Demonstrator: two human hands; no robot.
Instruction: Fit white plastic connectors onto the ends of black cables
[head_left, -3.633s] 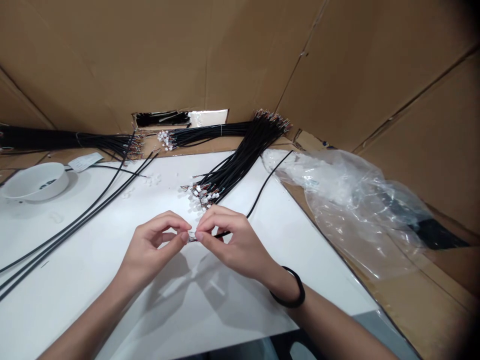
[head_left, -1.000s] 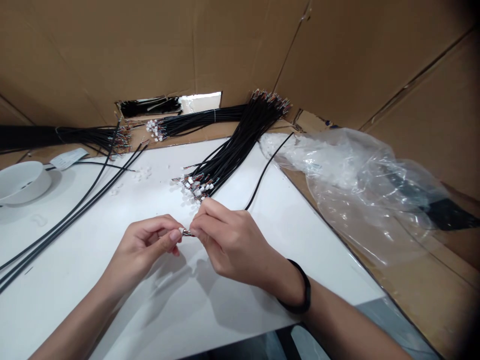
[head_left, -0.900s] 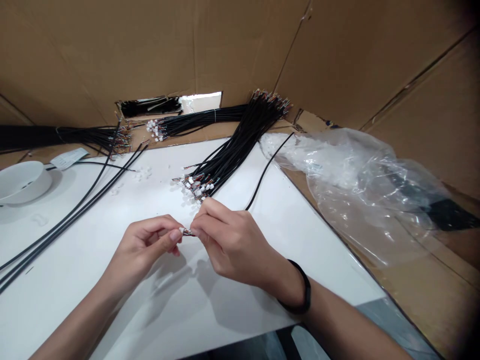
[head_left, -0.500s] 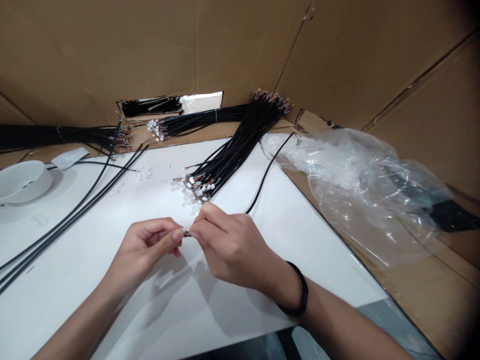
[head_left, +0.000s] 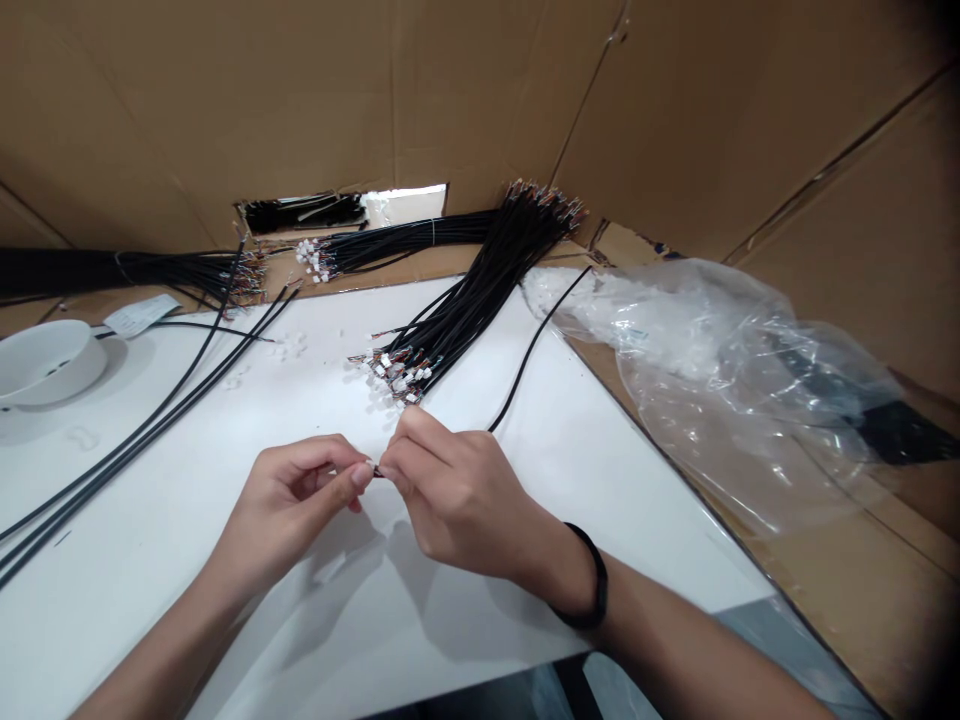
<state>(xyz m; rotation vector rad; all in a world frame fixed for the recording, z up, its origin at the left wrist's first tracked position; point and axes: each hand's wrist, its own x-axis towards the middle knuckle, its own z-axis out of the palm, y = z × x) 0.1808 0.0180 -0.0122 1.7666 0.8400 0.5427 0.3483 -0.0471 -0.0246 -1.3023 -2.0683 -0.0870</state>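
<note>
- Wires [head_left: 378,471] bridge the narrow gap between your two hands, held above the worktop [head_left: 637,500].
- Your left hand [head_left: 289,500] is pinched: thumb and forefinger meet at the tips on a small white connector [head_left: 370,463], most of it hidden. The other fingers curl loosely, leaving a hollow beneath them.
- Your right hand [head_left: 457,490] is closed more tightly, its back turned up, thumb and forefinger pressed together on the wires just beside the connector. You cannot see how the wires lie inside that grip.
- A black cable [head_left: 529,352] comes out from behind your right hand and curves away to the far right; the hand hides its near end.
- A black band [head_left: 598,580] circles your right wrist.
- Just beyond your right hand, a bundle [head_left: 480,290] of black cables lies slanted, its white plugs [head_left: 401,372] toward you.
- To your left, loose cables [head_left: 215,370] run diagonally across the worktop, well apart from your left hand.
- Farther left stands a white bowl [head_left: 56,365], with a paper tag [head_left: 140,316] near its rim.
- On your right, a crumpled clear bag [head_left: 690,350] lies along the edge of the worktop.
</note>
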